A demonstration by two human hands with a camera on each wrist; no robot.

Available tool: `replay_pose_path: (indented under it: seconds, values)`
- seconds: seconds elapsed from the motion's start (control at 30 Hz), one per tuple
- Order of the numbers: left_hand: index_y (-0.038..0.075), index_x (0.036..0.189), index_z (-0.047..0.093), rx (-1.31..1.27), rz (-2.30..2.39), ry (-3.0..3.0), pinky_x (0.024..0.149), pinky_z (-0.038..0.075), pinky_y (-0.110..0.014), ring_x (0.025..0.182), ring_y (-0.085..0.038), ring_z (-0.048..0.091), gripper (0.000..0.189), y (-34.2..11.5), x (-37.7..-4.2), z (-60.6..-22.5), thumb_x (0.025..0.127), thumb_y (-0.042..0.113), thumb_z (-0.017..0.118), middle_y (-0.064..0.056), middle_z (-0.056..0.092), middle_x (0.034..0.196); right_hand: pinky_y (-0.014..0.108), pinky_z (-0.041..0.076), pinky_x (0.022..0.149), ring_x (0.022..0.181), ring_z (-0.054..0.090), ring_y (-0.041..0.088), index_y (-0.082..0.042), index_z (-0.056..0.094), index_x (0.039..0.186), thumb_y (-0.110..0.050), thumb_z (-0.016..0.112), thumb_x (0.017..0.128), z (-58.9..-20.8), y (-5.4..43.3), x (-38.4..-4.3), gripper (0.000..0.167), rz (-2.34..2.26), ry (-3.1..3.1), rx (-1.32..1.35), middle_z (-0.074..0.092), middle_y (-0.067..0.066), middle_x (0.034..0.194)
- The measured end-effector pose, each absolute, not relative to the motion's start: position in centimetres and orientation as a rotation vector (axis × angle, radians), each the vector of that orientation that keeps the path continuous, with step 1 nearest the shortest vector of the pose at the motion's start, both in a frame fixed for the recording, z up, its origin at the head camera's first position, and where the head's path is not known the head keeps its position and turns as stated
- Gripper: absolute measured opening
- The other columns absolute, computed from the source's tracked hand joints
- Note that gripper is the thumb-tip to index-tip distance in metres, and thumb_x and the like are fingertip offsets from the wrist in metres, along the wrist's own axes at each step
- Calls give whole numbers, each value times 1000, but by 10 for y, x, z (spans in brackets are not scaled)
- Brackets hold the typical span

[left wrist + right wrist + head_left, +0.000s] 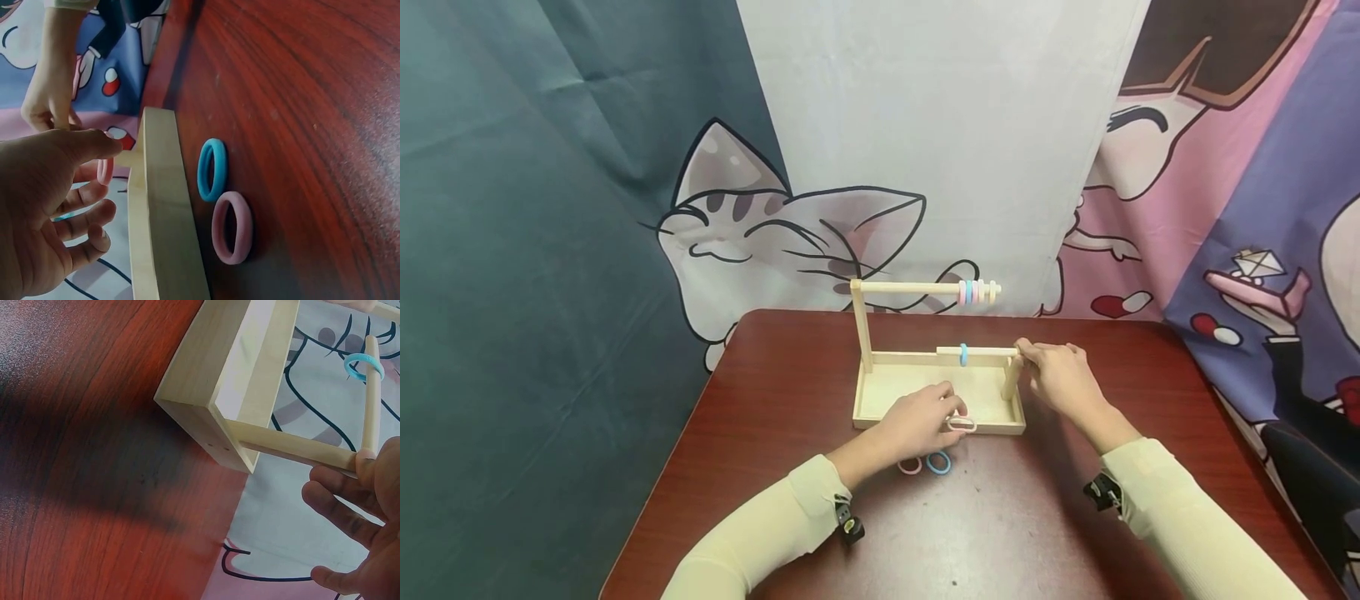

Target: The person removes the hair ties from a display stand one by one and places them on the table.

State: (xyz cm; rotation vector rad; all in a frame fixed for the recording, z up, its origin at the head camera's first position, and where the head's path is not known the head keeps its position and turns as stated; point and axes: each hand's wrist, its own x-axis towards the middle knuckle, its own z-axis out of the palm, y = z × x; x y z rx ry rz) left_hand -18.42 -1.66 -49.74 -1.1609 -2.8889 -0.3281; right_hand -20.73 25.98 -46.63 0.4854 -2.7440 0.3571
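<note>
My left hand (917,423) pinches a pink ring (105,173) between thumb and fingers, just above the front wall of a wooden tray stand (887,400). At the stand's right end, my right hand (1063,379) grips the top of the short post (294,450), where the lower rod (988,352) meets it. One blue ring (377,365) hangs on that lower rod. Two loose rings, one blue (203,172) and one pink (245,228), lie on the table in front of the tray.
A taller post (862,329) at the left carries the upper rod (910,287), with several pastel rings (975,292) near its free right end. The reddish-brown table (790,358) ends at a cartoon-printed curtain (820,225) behind the stand.
</note>
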Motion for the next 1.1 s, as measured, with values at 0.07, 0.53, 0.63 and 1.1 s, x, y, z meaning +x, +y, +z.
replay_pose_path:
  seconds: [0.07, 0.53, 0.63, 1.1]
  values:
    - [27, 126, 76, -1166, -315, -2900, 65, 48, -18, 88, -2, 58, 31, -15, -183, -499, 100, 43, 81, 10, 63, 112, 78, 51, 94, 90, 76, 45, -12, 60, 98, -8, 67, 106, -467, 260, -208, 11, 355, -2745, 487, 78, 14, 88]
    - [28, 125, 77, -1221, -246, -2919, 69, 51, -20, 94, -3, 60, 29, -9, -173, -509, 100, 44, 81, 10, 64, 113, 80, 50, 98, 92, 75, 50, -12, 63, 102, -7, 67, 105, -468, 260, -207, 7, 356, -2749, 477, 80, 16, 95]
    - [28, 123, 77, -1232, -213, -2923, 69, 51, -21, 95, -4, 62, 28, -7, -171, -510, 101, 44, 80, 11, 65, 112, 80, 50, 98, 92, 75, 50, -12, 62, 101, -7, 66, 106, -467, 260, -207, 8, 354, -2749, 478, 80, 15, 93]
    - [27, 127, 78, -1332, -137, -2935, 73, 57, -25, 99, -7, 67, 32, 0, -165, -517, 99, 43, 83, 11, 68, 114, 78, 52, 94, 90, 75, 50, -10, 64, 103, -10, 66, 107, -468, 259, -207, 5, 351, -2725, 482, 80, 17, 96]
